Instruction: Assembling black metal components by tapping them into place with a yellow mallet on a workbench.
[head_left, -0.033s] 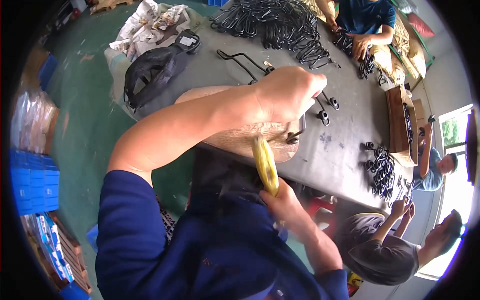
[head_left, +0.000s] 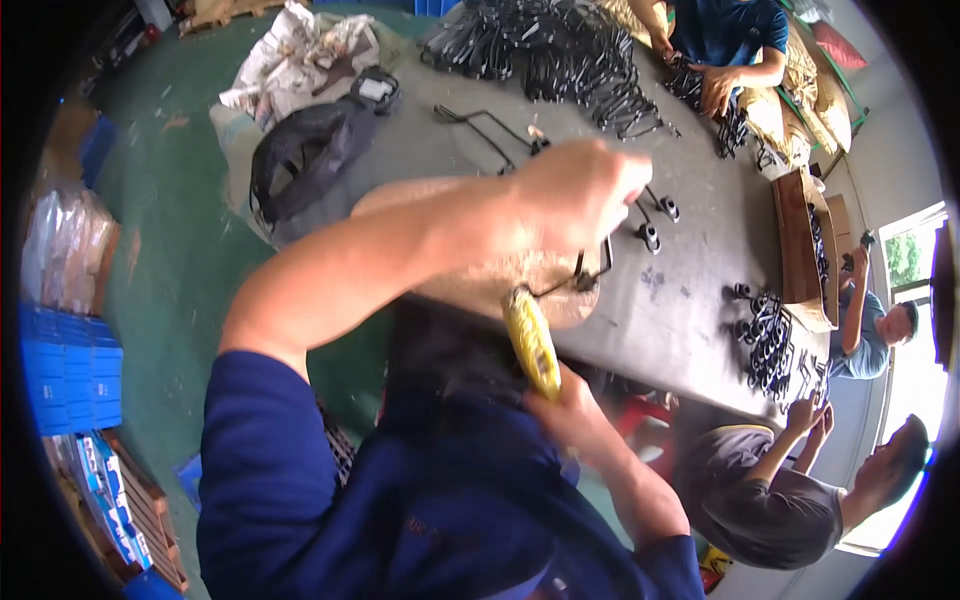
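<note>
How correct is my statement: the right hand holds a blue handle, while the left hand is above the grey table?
One detail is wrong: the handle in the right hand is yellow, as the head view shows. The left hand is above the grey table.

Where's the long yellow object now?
Head view, slightly right of and below centre: the long yellow object is in the right hand, its far end overlapping the near edge of the rounded tan board in the picture.
</note>
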